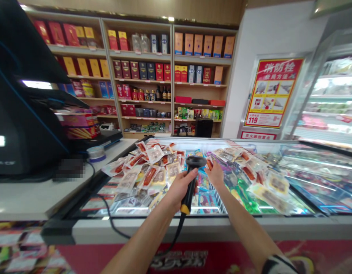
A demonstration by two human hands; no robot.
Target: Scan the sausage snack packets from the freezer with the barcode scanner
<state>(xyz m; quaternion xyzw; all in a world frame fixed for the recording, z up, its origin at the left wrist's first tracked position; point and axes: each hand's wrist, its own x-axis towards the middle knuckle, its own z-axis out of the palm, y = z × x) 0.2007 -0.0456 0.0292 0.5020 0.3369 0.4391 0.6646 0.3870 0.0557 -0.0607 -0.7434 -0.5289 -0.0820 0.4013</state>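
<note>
"Wooden shelves (143, 56) take up the back wall, full of boxes and bottles. What's in front of them?"

"A long freezer case (176, 223), with a white counter (19, 198) meeting it on the left. The near glass carries two loose spreads of clear packs: a big left pile (149, 167) and a smaller right pile (258, 173). Our person's arms reach between them."

"What are the hands doing?"

"Left hand (177, 188) is wrapped round the handle of a black scanner (189, 194), thumb up near its head. Right hand (215, 174) has its fingers closed on the edge of a small packet (210, 163), something reddish-brown inside, just beside the scanner's head and above the glass. I can't make out exactly where each fingertip sits."

"So how would you do that well?"

"I'd turn the packet so its printed code lies flat towards the reading window, and pinch only the border, so no finger covers the lines. Clear film glares under these lights; a slight tilt should help. Leave a little gap, too, rather than pressing the two together."

"And the cable (110, 219)?"

"It loops over the case's front edge, so I'd give it slack and move the packet more than the scanner. Can't see any beam or code from here, mind."
</note>
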